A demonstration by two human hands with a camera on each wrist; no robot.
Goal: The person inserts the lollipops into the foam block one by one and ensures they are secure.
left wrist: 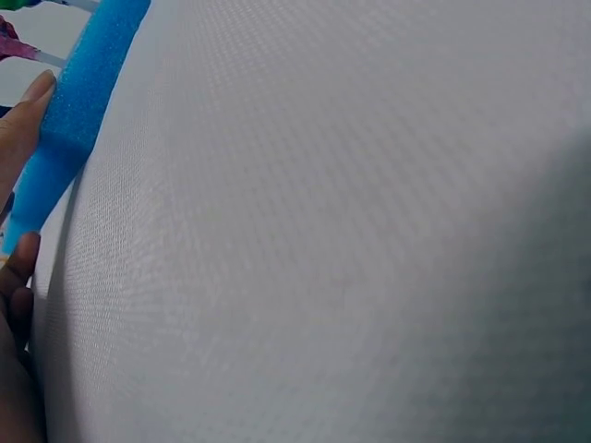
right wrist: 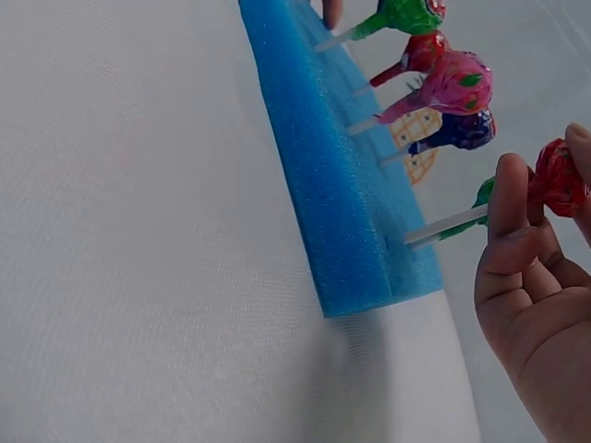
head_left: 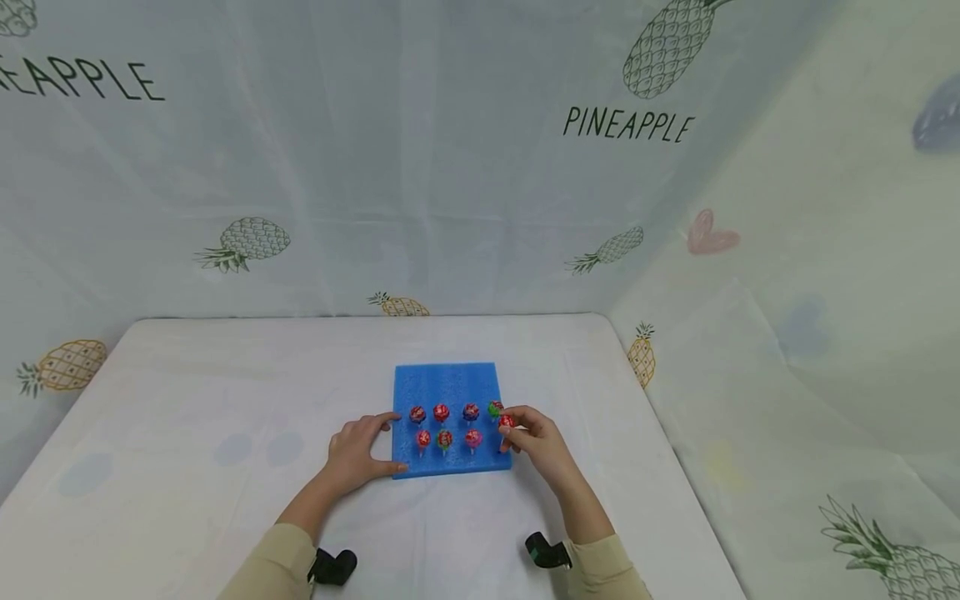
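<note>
My right hand (head_left: pixel 540 442) pinches a red-wrapped lollipop (head_left: pixel 506 422) by its head, between thumb and fingers, at the right side of a blue foam block (head_left: pixel 450 379). In the right wrist view its white stick (right wrist: pixel 448 224) runs down to the foam's surface. A green-wrapped lollipop (head_left: pixel 495 407) stands just behind, partly hidden by the fingers. My left hand (head_left: pixel 352 454) rests against the block's left edge, thumb at the near corner and index finger farther back. More lollipops stand upright in two rows, among them a pink one (head_left: pixel 472 438) and a dark blue one (head_left: pixel 470 412).
A white cloth-covered table (head_left: pixel 247 392) lies under the block. Behind and to the right hangs pineapple-print cloth (head_left: pixel 450 167). Dark wrist-worn devices (head_left: pixel 333 567) sit at both sleeves.
</note>
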